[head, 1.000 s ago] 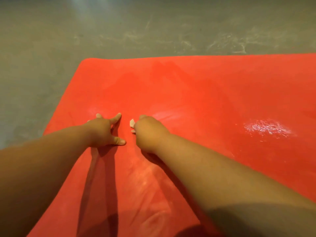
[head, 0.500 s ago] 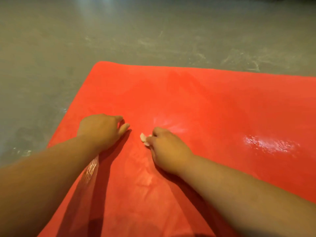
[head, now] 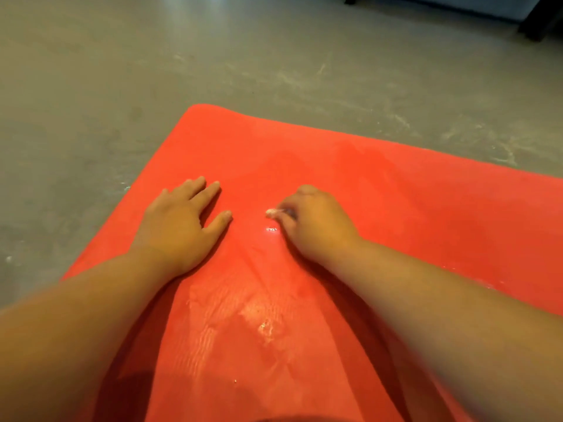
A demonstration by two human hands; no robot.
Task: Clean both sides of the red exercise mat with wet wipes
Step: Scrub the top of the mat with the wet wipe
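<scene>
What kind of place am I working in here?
Likely indoors, perhaps a gym or workshop: scuffed grey concrete-looking floor, the red mat laid straight on it, and what looks like a dark furniture leg beyond.

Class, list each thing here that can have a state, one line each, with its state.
red exercise mat: flat on the floor, shiny wet patches.
left hand: open, flat on the mat.
right hand: curled round the wet wipe, on the mat.
wet wipe: bunched, mostly hidden in the right hand.
floor: grey, scuffed with pale marks.
</scene>
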